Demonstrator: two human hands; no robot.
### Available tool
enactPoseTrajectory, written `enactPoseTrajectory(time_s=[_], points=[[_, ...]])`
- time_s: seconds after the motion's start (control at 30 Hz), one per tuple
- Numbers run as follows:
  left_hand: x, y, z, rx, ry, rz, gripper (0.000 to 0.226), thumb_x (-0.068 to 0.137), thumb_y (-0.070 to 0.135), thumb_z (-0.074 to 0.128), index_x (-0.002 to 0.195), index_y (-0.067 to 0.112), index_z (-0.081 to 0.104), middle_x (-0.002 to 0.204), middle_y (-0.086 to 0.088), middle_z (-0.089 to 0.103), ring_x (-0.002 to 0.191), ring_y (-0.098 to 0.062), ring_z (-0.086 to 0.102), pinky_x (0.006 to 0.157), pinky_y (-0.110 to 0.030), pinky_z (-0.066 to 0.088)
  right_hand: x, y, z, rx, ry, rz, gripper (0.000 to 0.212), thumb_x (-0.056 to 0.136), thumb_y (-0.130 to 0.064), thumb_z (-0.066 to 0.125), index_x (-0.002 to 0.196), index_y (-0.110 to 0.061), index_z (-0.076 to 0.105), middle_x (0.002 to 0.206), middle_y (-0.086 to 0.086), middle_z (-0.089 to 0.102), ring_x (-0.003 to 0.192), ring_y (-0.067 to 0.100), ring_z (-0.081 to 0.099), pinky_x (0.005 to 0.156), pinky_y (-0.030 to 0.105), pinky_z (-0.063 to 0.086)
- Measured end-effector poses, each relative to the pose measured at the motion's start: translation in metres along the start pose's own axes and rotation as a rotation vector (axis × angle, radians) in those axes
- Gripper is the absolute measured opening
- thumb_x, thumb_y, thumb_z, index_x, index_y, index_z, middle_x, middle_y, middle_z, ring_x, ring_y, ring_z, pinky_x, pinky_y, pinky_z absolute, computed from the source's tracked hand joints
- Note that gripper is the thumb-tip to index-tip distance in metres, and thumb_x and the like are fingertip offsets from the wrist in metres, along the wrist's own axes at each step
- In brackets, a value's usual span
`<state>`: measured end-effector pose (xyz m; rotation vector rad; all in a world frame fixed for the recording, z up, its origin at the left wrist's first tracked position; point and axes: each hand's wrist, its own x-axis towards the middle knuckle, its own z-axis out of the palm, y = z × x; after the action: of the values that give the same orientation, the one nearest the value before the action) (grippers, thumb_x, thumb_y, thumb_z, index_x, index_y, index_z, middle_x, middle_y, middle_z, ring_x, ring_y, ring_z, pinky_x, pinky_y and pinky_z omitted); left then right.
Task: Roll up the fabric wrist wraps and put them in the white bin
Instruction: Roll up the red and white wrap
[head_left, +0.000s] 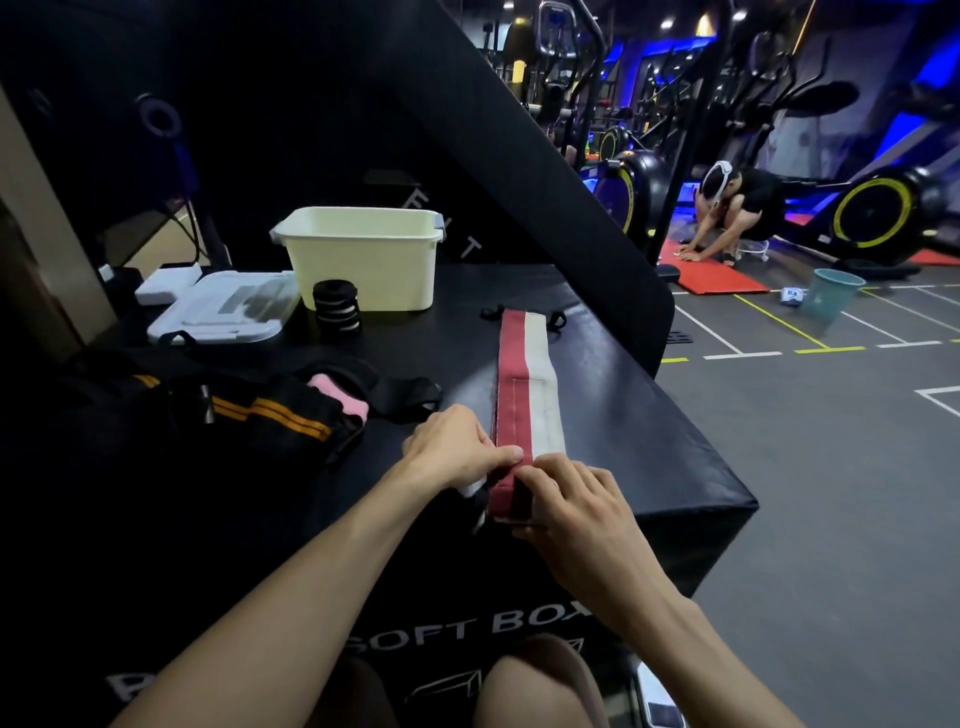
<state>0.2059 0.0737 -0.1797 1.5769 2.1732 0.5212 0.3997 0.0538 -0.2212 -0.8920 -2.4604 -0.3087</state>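
A red-and-white wrist wrap (527, 384) lies flat on a black padded box (649, 415), running straight away from the hands to its black loop end. Its near end is folded over into the first turn of a roll. The left hand (452, 447) pinches that fold at its left edge; the right hand (566, 499) presses and grips it from the right, fingers curled over the cloth. The step in hand appears to be the start of rolling; the next move calls for turning the fold forward evenly, keeping both edges aligned.

Left of the left hand lie unrolled wraps (291, 410), black with orange stripes and pink. Beyond them stand a rolled black wrap (336, 306) and, just beside it, the white bin (363, 254). The room beyond is a dim gym with exercise machines (878, 213).
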Motion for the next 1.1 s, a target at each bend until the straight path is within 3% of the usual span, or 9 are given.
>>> enactPoseTrajectory(time_s=[0.1, 0.33, 0.53, 0.63, 0.77, 0.83, 0.9, 1.0, 1.1], points=[[-0.002, 0.003, 0.003, 0.052, 0.045, -0.005, 0.041, 0.084, 0.063, 0.069, 0.066, 0.026, 0.074, 0.081, 0.001, 0.076, 0.094, -0.025, 0.070, 0.083, -0.033, 0.053, 0.000, 0.001, -0.001, 0.005, -0.014, -0.003, 0.045, 0.079, -0.038, 0.070, 0.119, -0.020, 0.057, 0.113, -0.002, 0.057, 0.095, 0.020, 0.060, 0.079, 0.033, 0.049], [-0.003, 0.006, 0.010, 0.147, 0.157, 0.042, 0.030, 0.095, 0.051, 0.063, 0.094, 0.021, 0.069, 0.112, -0.005, 0.073, 0.112, -0.032, 0.065, 0.087, -0.038, 0.045, 0.003, -0.001, 0.001, -0.049, -0.069, 0.014, 0.055, 0.070, -0.036, 0.084, 0.115, -0.020, 0.058, 0.115, -0.002, 0.060, 0.094, 0.023, 0.061, 0.073, 0.034, 0.046], [-0.002, -0.003, 0.013, 0.077, 0.125, 0.097, 0.025, 0.094, 0.050, 0.063, 0.093, 0.026, 0.056, 0.104, 0.001, 0.069, 0.104, -0.030, 0.064, 0.084, -0.038, 0.045, 0.005, 0.003, 0.003, -0.066, -0.075, -0.011, 0.048, 0.076, -0.038, 0.079, 0.116, -0.020, 0.057, 0.113, -0.003, 0.061, 0.094, 0.022, 0.061, 0.074, 0.034, 0.047], [0.001, -0.008, 0.017, 0.067, 0.125, 0.291, 0.025, 0.097, 0.037, 0.064, 0.119, 0.036, 0.054, 0.112, 0.005, 0.056, 0.111, -0.026, 0.054, 0.091, -0.039, 0.046, 0.009, 0.006, 0.003, -0.089, -0.076, -0.039, 0.037, 0.087, -0.040, 0.066, 0.116, -0.018, 0.058, 0.108, -0.003, 0.063, 0.089, 0.022, 0.061, 0.073, 0.036, 0.045], [0.017, -0.022, 0.018, 0.265, 0.032, 0.655, 0.050, 0.096, 0.028, 0.059, 0.142, 0.046, 0.053, 0.163, 0.006, 0.029, 0.147, -0.024, 0.023, 0.118, -0.045, 0.028, 0.016, 0.007, -0.005, -0.045, -0.145, -0.038, 0.044, 0.093, -0.046, 0.043, 0.123, -0.017, 0.056, 0.103, -0.003, 0.066, 0.086, 0.022, 0.064, 0.071, 0.039, 0.046], [0.024, -0.031, 0.018, 0.283, -0.016, 0.783, 0.046, 0.096, 0.040, 0.049, 0.142, 0.044, 0.055, 0.158, 0.005, 0.042, 0.146, -0.021, 0.033, 0.119, -0.045, 0.029, 0.016, 0.009, -0.013, 0.004, -0.184, -0.037, 0.044, 0.091, -0.048, 0.042, 0.123, -0.019, 0.054, 0.105, -0.004, 0.068, 0.085, 0.020, 0.065, 0.070, 0.040, 0.048], [0.029, -0.031, 0.017, 0.292, 0.026, 0.860, 0.038, 0.099, 0.048, 0.045, 0.134, 0.044, 0.061, 0.135, 0.006, 0.058, 0.126, -0.017, 0.049, 0.111, -0.037, 0.035, 0.013, 0.011, -0.022, 0.031, -0.230, -0.047, 0.042, 0.090, -0.049, 0.043, 0.121, -0.023, 0.052, 0.105, -0.007, 0.068, 0.085, 0.018, 0.065, 0.071, 0.039, 0.049], [0.034, -0.018, 0.019, 0.348, 0.124, 0.923, 0.033, 0.098, 0.056, 0.045, 0.119, 0.040, 0.065, 0.107, 0.005, 0.056, 0.100, -0.016, 0.050, 0.099, -0.034, 0.040, 0.007, 0.011, -0.033, 0.042, -0.334, -0.047, 0.041, 0.092, -0.052, 0.036, 0.120, -0.027, 0.051, 0.103, -0.010, 0.066, 0.089, 0.017, 0.061, 0.078, 0.038, 0.045], [0.048, -0.013, 0.025, 0.362, 0.158, 0.897, 0.036, 0.096, 0.059, 0.043, 0.112, 0.032, 0.061, 0.113, 0.004, 0.054, 0.106, -0.019, 0.049, 0.104, -0.036, 0.038, 0.002, 0.007, -0.037, 0.033, -0.377, -0.025, 0.041, 0.095, -0.051, 0.030, 0.121, -0.028, 0.050, 0.103, -0.010, 0.061, 0.092, 0.017, 0.057, 0.082, 0.038, 0.043]])
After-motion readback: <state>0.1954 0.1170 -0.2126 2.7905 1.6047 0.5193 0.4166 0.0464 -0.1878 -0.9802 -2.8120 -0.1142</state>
